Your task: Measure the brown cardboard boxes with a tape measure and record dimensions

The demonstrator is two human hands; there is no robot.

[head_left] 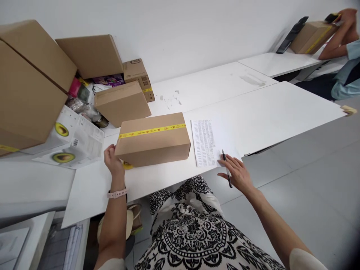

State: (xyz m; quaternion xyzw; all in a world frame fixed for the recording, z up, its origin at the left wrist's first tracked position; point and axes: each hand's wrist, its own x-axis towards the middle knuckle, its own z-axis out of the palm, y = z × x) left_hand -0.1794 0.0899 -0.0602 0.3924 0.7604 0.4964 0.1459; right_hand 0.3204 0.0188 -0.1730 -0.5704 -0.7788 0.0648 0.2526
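Note:
A closed cardboard box with yellow printed tape along its top lies on the white table in front of me. My left hand is at the box's left end, its fingers curled against that edge and partly hidden. Right of the box lies a white paper sheet with columns of small print. Over the sheet's lower right corner is my right hand, with a black pen held loosely between thumb and fingers. A bit of yellow tape shows under the box's lower left corner.
Several cardboard boxes and a white carton with avocado pictures crowd the left side. A large box rises at far left. The white table runs right, where another person handles a taped box.

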